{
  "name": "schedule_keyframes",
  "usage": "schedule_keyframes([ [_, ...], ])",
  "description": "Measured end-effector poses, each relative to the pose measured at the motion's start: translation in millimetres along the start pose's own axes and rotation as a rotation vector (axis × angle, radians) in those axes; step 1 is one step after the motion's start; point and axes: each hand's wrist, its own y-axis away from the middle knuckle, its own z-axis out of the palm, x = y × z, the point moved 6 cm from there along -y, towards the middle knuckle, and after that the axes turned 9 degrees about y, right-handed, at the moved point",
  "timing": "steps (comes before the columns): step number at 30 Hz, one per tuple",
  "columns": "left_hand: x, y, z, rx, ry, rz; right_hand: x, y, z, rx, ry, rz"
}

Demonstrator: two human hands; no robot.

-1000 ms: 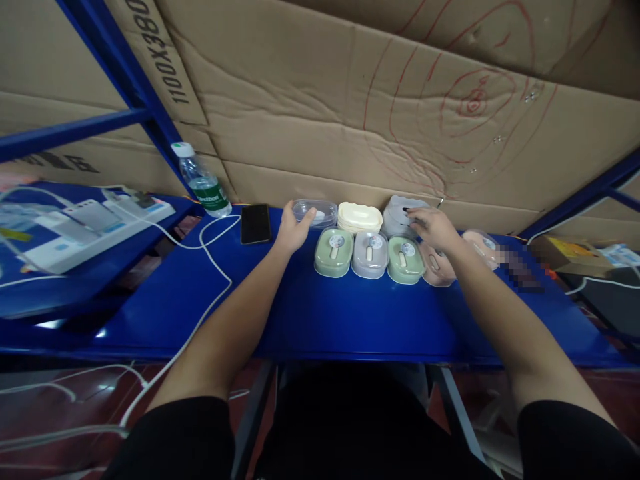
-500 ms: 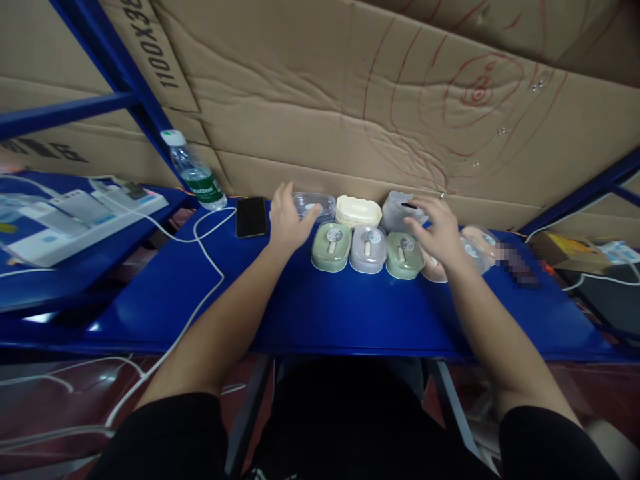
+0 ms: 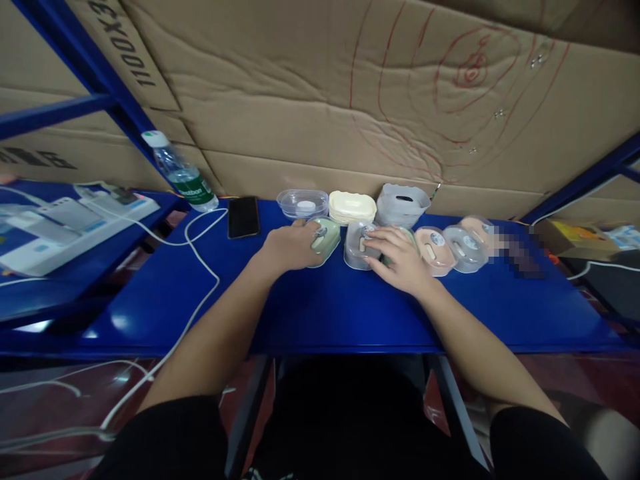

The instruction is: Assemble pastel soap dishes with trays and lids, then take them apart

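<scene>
A row of small lidded soap boxes with round stickers runs along the table. My left hand (image 3: 296, 245) curls over the left side of the leftmost, a green soap box (image 3: 329, 240), which sits slightly turned. My right hand (image 3: 400, 257) has its fingertips and thumb on the right part of a pale purple soap box (image 3: 354, 248). Under that hand another green soap box (image 3: 406, 233) is mostly covered. Behind the row stand a clear tray (image 3: 290, 202), stacked cream trays (image 3: 353, 202) and stacked frosted trays (image 3: 400, 207).
To the right lie a pink soap box (image 3: 434, 250) and a greyish one (image 3: 466, 248). At the left are a phone (image 3: 243, 217), a water bottle (image 3: 187, 180) and a white cable (image 3: 213, 287) across the blue table (image 3: 340, 313). Cardboard (image 3: 280, 80) walls the back.
My left hand has come down from the clear tray onto the green soap box. My right hand has moved left from the frosted trays to the purple soap box. The green box has turned.
</scene>
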Motion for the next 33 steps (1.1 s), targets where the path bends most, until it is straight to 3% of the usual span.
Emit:
schedule_keyframes([
  [3,-7.7,-4.6,3.8,-0.078,-0.004,-0.002,-3.3,1.0,2.7,-0.002,-0.002,-0.008],
  [7,-11.9,-9.1,7.9,0.003,0.016,-0.090,-6.7,1.9,8.7,-0.014,-0.025,-0.041],
  [9,-13.1,-9.7,7.7,-0.010,0.006,-0.091,-8.3,2.4,10.4,-0.008,-0.041,-0.064],
  [15,-24.9,-9.9,-8.3,-0.149,0.164,0.032,-13.0,2.1,9.0,0.013,-0.062,-0.090],
  [22,-29.1,-10.0,-11.7,-0.181,0.259,0.088,-17.9,-0.2,12.1,-0.012,-0.085,-0.100],
  [27,-26.2,-7.7,-29.2,-0.044,0.390,0.233,-20.1,0.0,8.6,0.038,-0.088,-0.115],
  [30,-23.4,-13.7,-35.2,0.114,0.691,0.335,-24.2,-2.0,4.6,0.081,-0.103,-0.110],
  [33,-12.5,-20.4,-21.1,0.206,1.025,0.423,-31.1,-9.4,2.5,0.100,-0.129,-0.091],
])
